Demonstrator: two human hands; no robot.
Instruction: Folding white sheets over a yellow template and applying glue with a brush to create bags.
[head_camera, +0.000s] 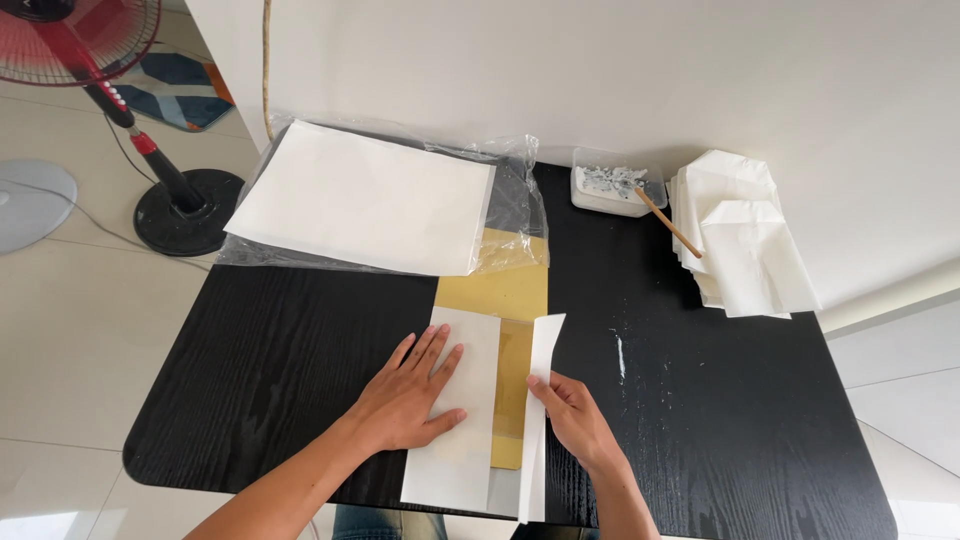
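Spanning nearly the whole view, the black wood-grain table (280, 360) carries, at its near edge, a long white paper sheet (470, 340) lying over a yellow card. The left hand (410, 395) presses flat and open on that sheet; firm, even pressure should keep it from sliding. Just right of it, the right hand (575, 415) pinches the raised flap upright; creasing looks cleanest if the flap comes down slowly, edges aligned.

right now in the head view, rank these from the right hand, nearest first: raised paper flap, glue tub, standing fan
1. Raised paper flap: pinched by the right hand.
2. Glue tub: at the table's far edge, just right of the hand.
3. Standing fan: on the floor, far left.
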